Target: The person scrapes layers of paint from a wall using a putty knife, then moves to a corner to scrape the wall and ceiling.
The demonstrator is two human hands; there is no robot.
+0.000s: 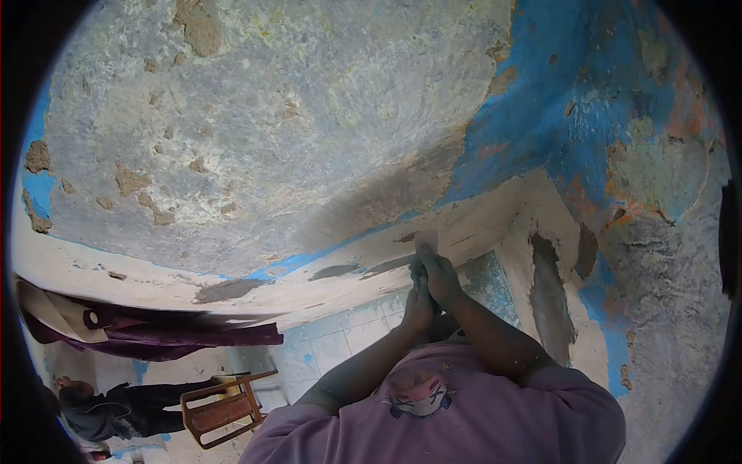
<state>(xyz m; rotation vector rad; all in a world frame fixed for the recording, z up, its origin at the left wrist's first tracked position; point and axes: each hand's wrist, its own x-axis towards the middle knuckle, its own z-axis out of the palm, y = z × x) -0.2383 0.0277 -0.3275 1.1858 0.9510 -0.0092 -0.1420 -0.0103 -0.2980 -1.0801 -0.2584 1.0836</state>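
Both my hands are raised together in front of the beige band (pixel 471 224) of the wall. My right hand (pixel 440 277) is closed around a putty knife (pixel 427 239), whose flat pale blade points up at the band. Pressed against it, my left hand (pixel 419 303) is closed at the handle, which the fingers hide. Dark, damp-looking patches (pixel 386 267) mark the band just left of the blade. Above it spreads grey, worn plaster (pixel 309 139) with chipped spots, bordered by flaking blue paint (pixel 533 100).
Down at the left, a person in dark clothes (pixel 116 414) is beside a brown wooden chair (pixel 224 410). A dark purple cloth (pixel 185 340) hangs above them. Pale tiles (pixel 332 348) lie below the band. At the right is a wall corner with a dark patch (pixel 549 301).
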